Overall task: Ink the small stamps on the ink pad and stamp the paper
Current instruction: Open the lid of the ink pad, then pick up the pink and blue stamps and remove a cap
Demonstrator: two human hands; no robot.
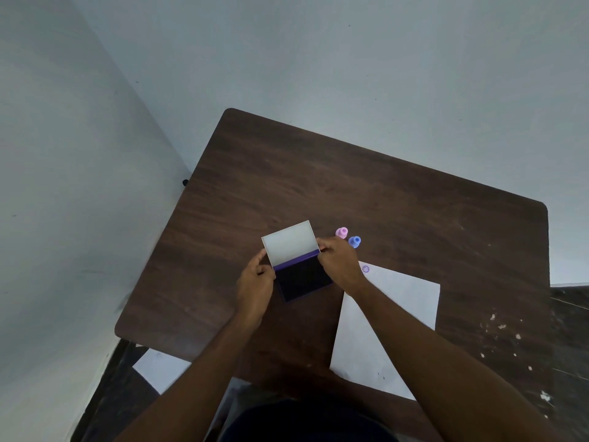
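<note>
Ink pad held open at the table's middle

The left hand (256, 282) and right hand (338, 263) pinch the ink pad (302, 279), lid (290, 242) raised; a careless fingertip could pick up ink and smudge the paper (398, 314) nearby.

From my remote seat I log these background items. Table (382, 199): dark brown wood-grain top, rounded corners, set at an angle to the view. Walls (287, 59): pale grey-white, meeting at a corner on the left, with a few small dark marks. Small black object (185, 182): at the table's left edge against the wall, too small to identify. Second surface (570, 330): dark, at the right, flecked with white spots. Loose white sheet (159, 370): lying below the table's near left corner, partly hidden.
</note>
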